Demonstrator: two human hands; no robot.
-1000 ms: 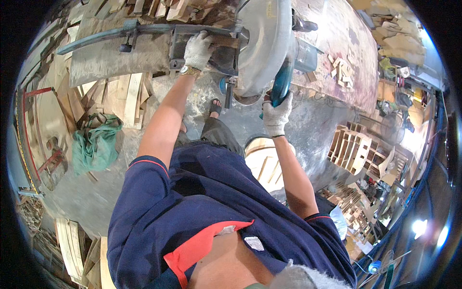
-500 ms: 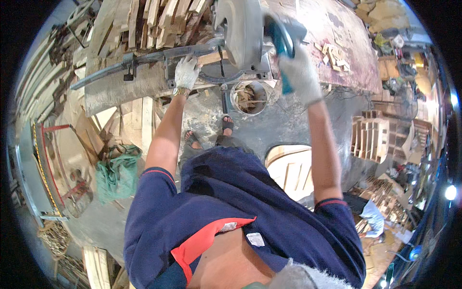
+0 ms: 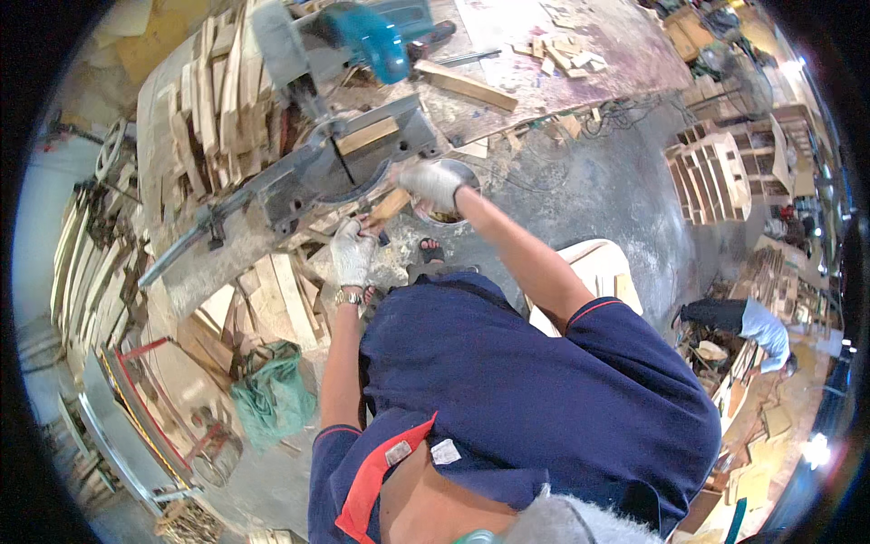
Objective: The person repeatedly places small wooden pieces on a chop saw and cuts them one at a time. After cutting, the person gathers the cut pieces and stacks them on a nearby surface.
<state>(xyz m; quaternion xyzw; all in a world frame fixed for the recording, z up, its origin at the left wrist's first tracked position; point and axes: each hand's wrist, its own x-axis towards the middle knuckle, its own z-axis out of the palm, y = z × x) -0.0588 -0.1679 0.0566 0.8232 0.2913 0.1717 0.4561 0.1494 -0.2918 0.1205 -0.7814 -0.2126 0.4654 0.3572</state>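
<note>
A short wooden piece point(image 3: 390, 207) lies between my gloved hands in front of the mitre saw. My left hand point(image 3: 352, 247) has its fingers closed on the lower end, and my right hand point(image 3: 431, 187) grips the upper end. The saw's teal motor housing point(image 3: 373, 45) is up above the metal base point(image 3: 322, 177), where another short block point(image 3: 367, 136) rests. Under my right hand is a round bucket point(image 3: 450, 217) with scraps in it, partly hidden.
The workbench point(image 3: 625, 63) carries piled strips point(image 3: 213, 86), a loose batten point(image 3: 467, 86) and small offcuts. On the floor are boards point(image 3: 290, 299), a green sack point(image 3: 272, 394) and a pale panel point(image 3: 589, 258). Wooden racks point(image 3: 711, 177) and a bent-over co-worker point(image 3: 761, 331) are at right.
My right hand has let go of the saw handle and moved down to the wood; my left hand has come off the saw base, holding a piece. The saw head is higher, and the view has shifted.
</note>
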